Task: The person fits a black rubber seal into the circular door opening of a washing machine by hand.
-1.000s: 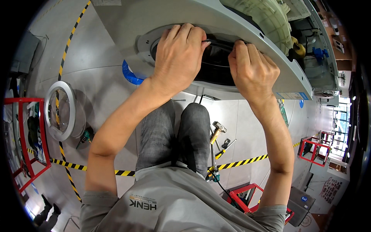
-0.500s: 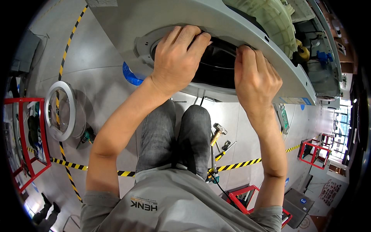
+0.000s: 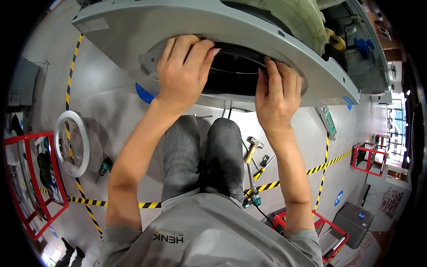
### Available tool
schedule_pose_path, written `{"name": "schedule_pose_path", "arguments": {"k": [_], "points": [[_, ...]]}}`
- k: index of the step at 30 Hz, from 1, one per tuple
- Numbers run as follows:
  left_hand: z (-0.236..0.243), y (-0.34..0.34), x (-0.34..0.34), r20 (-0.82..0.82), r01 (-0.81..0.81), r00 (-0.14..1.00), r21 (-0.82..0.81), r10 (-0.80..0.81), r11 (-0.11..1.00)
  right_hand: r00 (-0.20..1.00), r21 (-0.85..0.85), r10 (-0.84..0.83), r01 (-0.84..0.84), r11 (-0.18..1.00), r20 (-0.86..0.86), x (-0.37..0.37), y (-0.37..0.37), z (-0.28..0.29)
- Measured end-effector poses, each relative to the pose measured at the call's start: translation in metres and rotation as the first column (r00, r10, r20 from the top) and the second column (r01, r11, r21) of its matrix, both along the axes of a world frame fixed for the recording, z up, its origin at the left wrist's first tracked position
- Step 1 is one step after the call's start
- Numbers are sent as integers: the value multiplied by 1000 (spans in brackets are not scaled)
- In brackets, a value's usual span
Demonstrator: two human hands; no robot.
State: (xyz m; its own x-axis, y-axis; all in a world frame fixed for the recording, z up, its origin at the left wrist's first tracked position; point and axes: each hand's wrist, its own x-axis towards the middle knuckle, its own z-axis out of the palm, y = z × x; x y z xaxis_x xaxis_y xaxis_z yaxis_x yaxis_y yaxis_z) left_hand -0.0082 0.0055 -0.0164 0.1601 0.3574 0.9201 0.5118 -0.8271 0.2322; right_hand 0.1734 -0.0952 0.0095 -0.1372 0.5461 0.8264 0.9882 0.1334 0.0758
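A grey washing machine [image 3: 120, 33] takes up the upper part of the view, its front panel tilted toward the person, who has both knees just below it. Next in bulk come red frame racks [image 3: 26, 139] standing on the floor at either side, then the pale tub [image 3: 307, 29], visible because the machine's upper side is open. The round door [image 3: 86, 144], a light ring with a clear bowl, lies on the floor well to the left, so that part is already off. In the front panel's opening, the black seal [image 3: 243, 52] curves along the far edge, and this is where the work seems to be partway: a stretch shows between the hands, but whether its remaining length sits on the rim or hangs free is hidden (the knuckles cover much of that edge). Judging from this, the seal has not been finished with, and the door is not on the machine. The left hand [image 3: 180, 75] has its fingers bent over the rim, the grip apparently pinching the seal between thumb and forefinger; the right hand [image 3: 279, 95] appears to pinch it too, farther along. Smaller still, a green drill [image 3: 106, 166] lies beside the door, and a hammer [image 3: 252, 149] near the right knee; neither is touched.
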Motion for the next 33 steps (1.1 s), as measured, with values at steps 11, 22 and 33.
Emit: {"name": "schedule_pose_path", "arguments": {"k": [11, 22, 33], "points": [[-24, -8, -22, 119, -62, 988, -283, 100, 957, 937, -111, -152, 122, 986, -315, 21, -40, -29], [-11, -6, -33, 104, 14, 994, -428, 34, 904, 892, -146, -115, 55, 988, -438, 28, -43, -36], [-7, -52, 0, 46, -89, 993, -358, 113, 929, 767, -19, -115, 133, 991, -631, 54, -37, -63]]}}
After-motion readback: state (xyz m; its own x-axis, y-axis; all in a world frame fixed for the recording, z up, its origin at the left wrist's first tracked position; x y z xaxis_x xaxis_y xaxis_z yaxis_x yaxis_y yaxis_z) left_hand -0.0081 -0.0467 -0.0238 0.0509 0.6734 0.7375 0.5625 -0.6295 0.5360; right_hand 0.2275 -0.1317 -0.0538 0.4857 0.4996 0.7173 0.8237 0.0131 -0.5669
